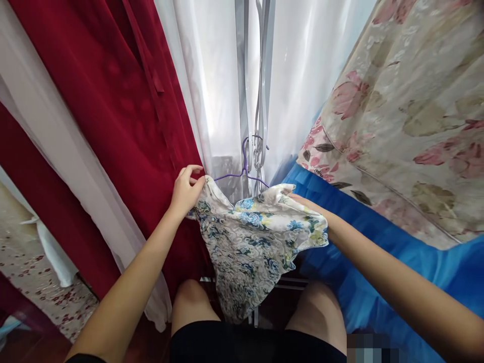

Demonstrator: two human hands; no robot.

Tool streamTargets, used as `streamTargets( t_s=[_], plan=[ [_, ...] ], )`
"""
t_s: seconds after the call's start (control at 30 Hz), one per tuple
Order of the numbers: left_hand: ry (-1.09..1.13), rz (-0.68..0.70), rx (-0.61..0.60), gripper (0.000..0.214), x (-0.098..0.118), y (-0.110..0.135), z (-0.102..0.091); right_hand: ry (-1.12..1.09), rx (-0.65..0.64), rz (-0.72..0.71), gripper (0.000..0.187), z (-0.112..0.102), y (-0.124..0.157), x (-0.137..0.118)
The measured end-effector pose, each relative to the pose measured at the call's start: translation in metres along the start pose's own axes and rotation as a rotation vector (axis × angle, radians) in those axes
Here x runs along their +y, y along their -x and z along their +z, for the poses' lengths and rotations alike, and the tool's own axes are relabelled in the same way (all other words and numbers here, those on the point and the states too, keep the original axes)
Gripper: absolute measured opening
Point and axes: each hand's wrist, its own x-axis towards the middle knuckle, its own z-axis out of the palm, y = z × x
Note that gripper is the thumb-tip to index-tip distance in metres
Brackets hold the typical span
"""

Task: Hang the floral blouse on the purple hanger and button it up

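The person is sitting with both arms stretched forward, working a floral garment [253, 237] onto a purple wire hanger [242, 174]. The left hand [186, 190] is pinching the upper left corner of the garment between thumb and fingertips, right at the left tip of the hanger. The right hand [304, 201] is reaching in under the right side of the cloth; the fabric is covering its fingers, so whether it is gripping or just supporting the cloth cannot be told.

The garment is a white, blue and yellow print. It is being held up in the air between the two hands, just below the hanger's arms, with its lower part drooping down between the person's bare knees [192, 297]. The hanger is hanging by its hook beside the grey metal upright [242, 75] of a rack.

As for progress, the job seems to be only partly done. The left corner is meeting the hanger's tip, but both wire arms are showing bare above the cloth, so the garment is not yet sitting on the hanger, and the right side appears to be left to fit.

A dark red curtain [124, 116] is hanging at the left, a sheer white curtain [212, 75] behind the rack, and a blue cloth [378, 242] under a pink-flowered fabric [408, 101] at the right.
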Motion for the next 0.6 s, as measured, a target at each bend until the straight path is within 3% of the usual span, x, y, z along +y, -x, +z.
streamTargets(
  t_s=[0.13,0.23,0.3,0.47,0.53,0.6],
  plan=[
    [0.005,-0.071,-0.019,0.025,-0.003,0.021,-0.012,-0.190,-0.079,0.157,0.059,-0.027,0.037,0.020],
    [-0.043,0.023,-0.029,0.032,0.012,0.039,-0.020,-0.184,0.063,0.144,0.056,-0.034,0.069,0.035],
    [-0.103,0.108,-0.029,0.031,0.030,0.044,-0.023,-0.146,0.168,0.097,0.054,-0.033,0.083,0.031],
    [-0.311,0.173,-0.056,0.034,0.073,0.025,-0.030,-0.279,0.397,-0.028,0.041,-0.029,0.068,-0.028],
    [-0.398,0.144,-0.055,0.038,0.076,0.014,-0.029,-0.303,0.456,-0.090,0.037,-0.022,0.054,-0.052],
    [-0.414,0.099,-0.063,0.042,0.065,0.005,-0.024,-0.260,0.432,-0.141,0.043,-0.004,0.050,-0.068]
  ],
)
